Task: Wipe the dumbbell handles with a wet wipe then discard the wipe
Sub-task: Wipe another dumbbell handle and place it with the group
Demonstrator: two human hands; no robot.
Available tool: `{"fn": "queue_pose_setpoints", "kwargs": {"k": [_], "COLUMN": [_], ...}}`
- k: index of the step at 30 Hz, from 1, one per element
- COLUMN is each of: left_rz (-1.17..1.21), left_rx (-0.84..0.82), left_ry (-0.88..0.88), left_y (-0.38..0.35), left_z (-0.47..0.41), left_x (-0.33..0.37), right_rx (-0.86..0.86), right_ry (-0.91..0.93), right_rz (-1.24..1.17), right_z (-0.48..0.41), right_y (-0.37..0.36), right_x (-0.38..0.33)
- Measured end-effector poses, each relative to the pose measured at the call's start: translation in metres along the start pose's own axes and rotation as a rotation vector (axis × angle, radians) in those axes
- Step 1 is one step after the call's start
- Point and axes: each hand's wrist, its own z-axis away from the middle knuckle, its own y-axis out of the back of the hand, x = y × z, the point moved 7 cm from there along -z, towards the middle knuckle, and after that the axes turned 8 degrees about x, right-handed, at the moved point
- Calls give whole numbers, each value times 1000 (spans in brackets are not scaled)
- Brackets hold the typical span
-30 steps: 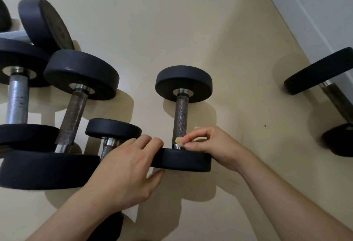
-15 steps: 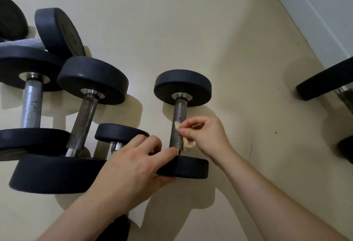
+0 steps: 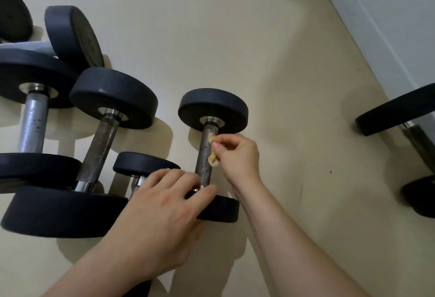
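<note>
Yellowish wipe [image 3: 212, 154] pinched by right hand [image 3: 237, 156] has climbed the handle [image 3: 204, 157], nearly finishing it; left hand [image 3: 160, 214] grips near plate [image 3: 223, 209].

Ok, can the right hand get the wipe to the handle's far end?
Probably yes. The right hand pinches the wipe against the handle just below that end, with bare handle between; the left hand grips the near head.
</note>
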Motion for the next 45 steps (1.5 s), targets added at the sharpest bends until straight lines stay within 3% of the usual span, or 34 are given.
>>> {"fn": "queue_pose_setpoints", "kwargs": {"k": [2,3,8,11,14,19,22,26,28,31,32,36,41,45], "left_rz": [116,166,92,42,56,213,430,528,549,586,597,623,703,734], "left_rx": [24,43,81,122,209,320,413,428,412,417,417,439,429,431], "left_ry": [-46,-50,-29,-8,-29,69,224,293,296,296,292,319,341,351], "left_y": [-2,-4,-16,-19,-20,-18,-18,-21,-21,-19,-19,-18,-17,-17], "left_z": [-11,-16,-11,-2,-2,-2,3,13,16,17,16,20,23,24], "left_x": [10,13,5,-3,-4,-2,-11,-22,-24,-25,-25,-30,-35,-37], "right_rx": [-194,-211,65,-120,-274,-66,-192,-528,-352,-70,-104,-545,-572,-643], "right_ry": [-22,-8,137,66,62,187,171,113,238,269,250,56,-102,-13], "right_rz": [34,65,100,34,146,95,188,348,329,267,340,680,500,453], "right_z": [23,23,-14,9,23,-19,-3,27,7,-18,-19,18,16,30], "right_y": [-7,-9,-17,-17,-17,-21,-22,-19,-28,-34,-35,-36,-31,-18], "right_x": [7,5,-26,-11,-1,-33,-24,-7,-26,-39,-31,19,21,0]}}
